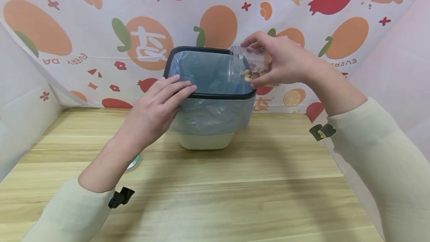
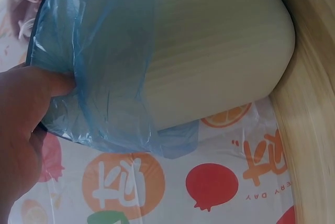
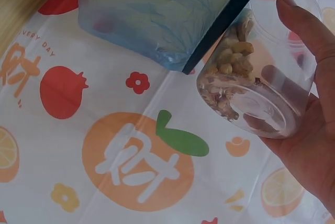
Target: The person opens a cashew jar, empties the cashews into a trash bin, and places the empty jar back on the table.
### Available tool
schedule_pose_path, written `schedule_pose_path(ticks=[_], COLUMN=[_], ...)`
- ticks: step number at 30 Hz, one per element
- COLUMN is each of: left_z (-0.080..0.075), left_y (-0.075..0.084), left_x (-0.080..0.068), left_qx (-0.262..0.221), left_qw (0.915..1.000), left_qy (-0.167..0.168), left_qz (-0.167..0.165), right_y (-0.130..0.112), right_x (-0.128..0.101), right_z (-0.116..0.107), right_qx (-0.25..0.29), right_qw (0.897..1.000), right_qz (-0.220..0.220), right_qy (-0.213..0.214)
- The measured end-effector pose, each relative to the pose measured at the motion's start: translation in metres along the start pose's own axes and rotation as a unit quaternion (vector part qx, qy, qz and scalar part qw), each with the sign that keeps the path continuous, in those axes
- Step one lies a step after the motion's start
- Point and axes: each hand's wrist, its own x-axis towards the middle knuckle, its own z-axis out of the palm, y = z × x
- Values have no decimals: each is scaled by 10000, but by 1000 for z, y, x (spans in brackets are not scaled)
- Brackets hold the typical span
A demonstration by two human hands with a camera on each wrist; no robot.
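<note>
A cream waste bin (image 1: 206,142) with a blue bag liner (image 1: 209,117) and a black rim ring (image 1: 218,95) stands at the back middle of the table. My left hand (image 1: 168,98) lies with straight fingers over the bin's left front rim; in the left wrist view its thumb (image 2: 36,96) presses the blue liner (image 2: 104,51) against the cream wall (image 2: 220,51). My right hand (image 1: 280,62) grips a clear plastic jar (image 1: 240,66), tipped with its mouth over the bin's right rim. Nuts (image 3: 230,69) lie towards the mouth of the jar (image 3: 261,93), beside the black rim (image 3: 225,25).
The wooden table (image 1: 215,197) stretches in front of the bin. A fruit-print cloth (image 1: 151,40) hangs close behind it, and pale walls close in on both sides. A small round shiny object (image 1: 134,163) lies on the table, partly under my left wrist.
</note>
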Motion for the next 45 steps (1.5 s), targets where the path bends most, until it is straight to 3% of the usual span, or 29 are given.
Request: schedule_pose_path(ticks=[18, 45], left_z=[-2, -1], left_y=[0, 0], left_x=[0, -1], left_qx=[126, 58], left_qw=[9998, 9999], left_qy=[-135, -74], left_qz=[-60, -86], right_y=[-14, -20], right_x=[10, 15], right_z=[-1, -1], right_qx=[-758, -1310], right_qw=[9968, 9910], right_qz=[-184, -289], right_qy=[-174, 10])
